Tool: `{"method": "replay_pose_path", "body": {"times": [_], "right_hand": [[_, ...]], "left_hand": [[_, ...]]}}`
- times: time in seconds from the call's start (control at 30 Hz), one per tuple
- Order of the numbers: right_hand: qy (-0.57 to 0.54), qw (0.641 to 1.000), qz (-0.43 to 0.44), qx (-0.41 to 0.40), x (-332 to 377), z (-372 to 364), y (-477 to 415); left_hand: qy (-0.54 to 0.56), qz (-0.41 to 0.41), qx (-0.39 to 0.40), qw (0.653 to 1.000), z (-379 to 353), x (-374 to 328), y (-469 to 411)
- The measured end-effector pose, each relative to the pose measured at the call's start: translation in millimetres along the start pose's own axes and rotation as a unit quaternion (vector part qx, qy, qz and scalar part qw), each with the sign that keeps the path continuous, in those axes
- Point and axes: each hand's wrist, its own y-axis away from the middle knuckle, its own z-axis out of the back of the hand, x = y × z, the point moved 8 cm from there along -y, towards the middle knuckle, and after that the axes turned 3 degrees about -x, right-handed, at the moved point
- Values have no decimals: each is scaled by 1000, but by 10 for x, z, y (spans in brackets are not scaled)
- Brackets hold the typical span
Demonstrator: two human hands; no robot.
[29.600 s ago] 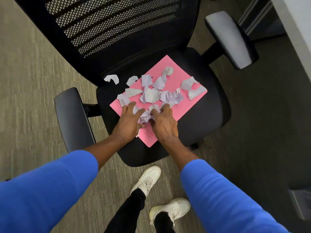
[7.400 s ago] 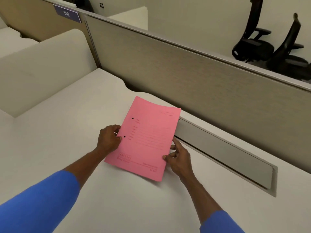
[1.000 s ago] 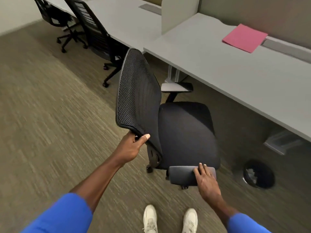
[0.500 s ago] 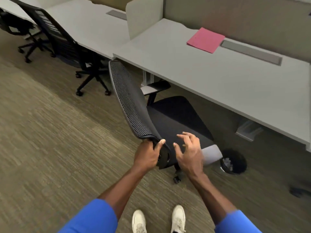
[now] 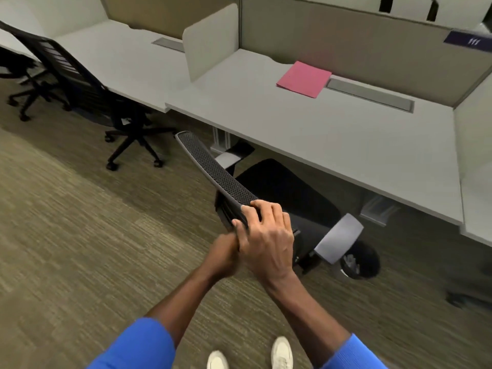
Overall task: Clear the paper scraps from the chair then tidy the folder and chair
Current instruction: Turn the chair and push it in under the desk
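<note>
The black mesh-backed office chair (image 5: 213, 166) stands in front of the white desk (image 5: 332, 134), its bare seat (image 5: 287, 187) partly under the desk edge. My right hand (image 5: 266, 241) grips the top edge of the chair back. My left hand (image 5: 223, 254) sits just below and behind it, largely hidden by the right hand, apparently holding the same edge. The pink folder (image 5: 303, 79) lies flat on the desk near the partition. No paper scraps show on the seat.
A round black waste bin (image 5: 359, 262) with white scraps inside stands on the carpet by the chair's right armrest (image 5: 338, 241). Another black chair (image 5: 80, 86) is parked at the neighbouring desk to the left. A divider panel (image 5: 210, 57) separates the desks.
My right hand has come off the armrest and closed on the chair back's top edge beside my left hand. The chair has rolled closer under the desk.
</note>
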Motion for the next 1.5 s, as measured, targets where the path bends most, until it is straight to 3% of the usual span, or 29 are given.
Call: {"method": "replay_pose_path", "body": {"times": [0.07,0.13,0.27,0.33,0.5,0.63,0.97,1.5], "right_hand": [[16,1000,0,-12,-107,29,56],[30,999,-7,-20,-223,66,99],[41,998,-34,-44,-433,137,205],[46,996,-48,-59,-526,178,266],[73,989,-86,-99,-739,298,394],[75,986,-90,-121,-889,404,482],[116,987,-62,-87,-1199,314,534],[126,980,-97,-117,-1352,163,252]], "left_hand": [[23,91,-48,994,235,388,-32],[40,130,-126,983,555,627,-106],[21,102,-283,954,1169,765,-243],[-21,78,-302,950,1345,737,-344],[-137,2,-231,963,1382,685,-618],[-156,-45,-165,973,1227,723,-679],[-117,-84,-193,971,1125,534,-680],[-104,-104,-192,970,1105,515,-1130]]}}
